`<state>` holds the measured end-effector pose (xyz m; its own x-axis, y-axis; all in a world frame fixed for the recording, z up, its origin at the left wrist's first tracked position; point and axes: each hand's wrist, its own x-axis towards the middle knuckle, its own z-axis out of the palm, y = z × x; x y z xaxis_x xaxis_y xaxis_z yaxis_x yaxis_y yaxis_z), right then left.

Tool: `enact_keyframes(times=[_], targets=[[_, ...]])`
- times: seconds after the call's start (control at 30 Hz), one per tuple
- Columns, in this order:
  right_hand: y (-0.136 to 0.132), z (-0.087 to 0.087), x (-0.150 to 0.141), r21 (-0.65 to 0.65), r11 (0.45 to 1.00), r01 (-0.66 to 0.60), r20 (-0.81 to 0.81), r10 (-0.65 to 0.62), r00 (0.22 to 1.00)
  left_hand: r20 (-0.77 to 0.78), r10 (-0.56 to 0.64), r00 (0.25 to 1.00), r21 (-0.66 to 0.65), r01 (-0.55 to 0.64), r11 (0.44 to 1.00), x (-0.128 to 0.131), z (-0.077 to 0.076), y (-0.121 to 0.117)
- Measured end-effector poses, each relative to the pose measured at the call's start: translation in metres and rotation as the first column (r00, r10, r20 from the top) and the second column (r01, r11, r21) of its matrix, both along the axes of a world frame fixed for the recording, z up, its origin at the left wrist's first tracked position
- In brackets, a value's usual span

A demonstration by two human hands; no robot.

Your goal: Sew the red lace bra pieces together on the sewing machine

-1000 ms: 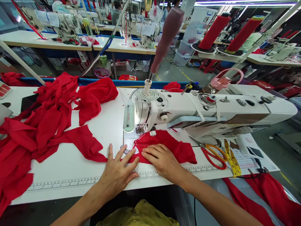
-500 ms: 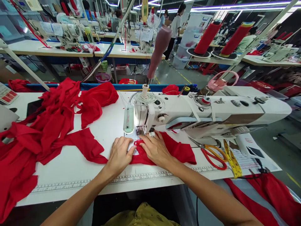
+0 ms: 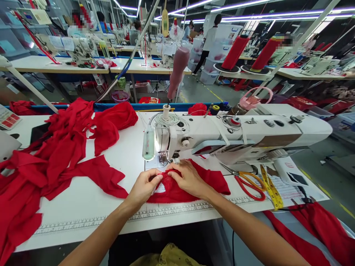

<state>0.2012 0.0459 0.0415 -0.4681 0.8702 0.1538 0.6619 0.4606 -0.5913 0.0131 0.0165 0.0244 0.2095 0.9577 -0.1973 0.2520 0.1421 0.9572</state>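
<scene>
A piece of red fabric (image 3: 177, 194) lies on the white table just in front of the needle area of a sewing machine (image 3: 216, 129). My left hand (image 3: 145, 184) pinches the fabric's upper left edge between thumb and fingers. Close beside it, my right hand (image 3: 188, 177) grips the same edge, thumb and fingers bent over the cloth. The edge between the two hands is lifted a little and bunched. The presser foot (image 3: 163, 157) stands just beyond the fingertips, with the cloth on the near side of it. Part of the fabric is hidden under my right hand.
A heap of red cloth pieces (image 3: 66, 144) covers the table's left. Scissors (image 3: 246, 181) and a yellow tape measure (image 3: 271, 188) lie right of the fabric. A printed ruler (image 3: 155, 213) runs along the front edge. Red thread cones (image 3: 235, 51) stand behind the machine; a person (image 3: 209, 40) stands farther back.
Both hands have come back from the presser foot toward the table's front edge, drawing the fabric with them. Fingers that lay flat on the cloth now pinch and raise its edge.
</scene>
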Motion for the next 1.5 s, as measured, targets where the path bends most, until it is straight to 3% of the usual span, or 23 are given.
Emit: enact_keyframes(times=[0.37, 0.83, 1.2, 1.5], targets=[[0.000, 0.016, -0.002, -0.259, 0.955, -0.142, -0.275, 0.068, 0.959, 0.192, 0.016, 0.981, -0.097, 0.002, 0.995, 0.001, 0.006, -0.002], [0.005, 0.022, 0.000, -0.364, 0.922, -0.130, -0.234, 0.045, 0.971, 0.236, 0.065, 0.969, -0.144, -0.031, 0.989, 0.012, 0.003, -0.010], [0.008, 0.014, -0.002, -0.406, 0.905, -0.126, -0.223, 0.035, 0.974, 0.211, 0.063, 0.976, -0.104, -0.042, 0.994, 0.015, 0.007, -0.013], [0.008, 0.018, -0.003, -0.404, 0.904, -0.139, -0.214, 0.054, 0.975, 0.243, 0.085, 0.966, -0.109, -0.060, 0.992, 0.014, -0.006, -0.015]])
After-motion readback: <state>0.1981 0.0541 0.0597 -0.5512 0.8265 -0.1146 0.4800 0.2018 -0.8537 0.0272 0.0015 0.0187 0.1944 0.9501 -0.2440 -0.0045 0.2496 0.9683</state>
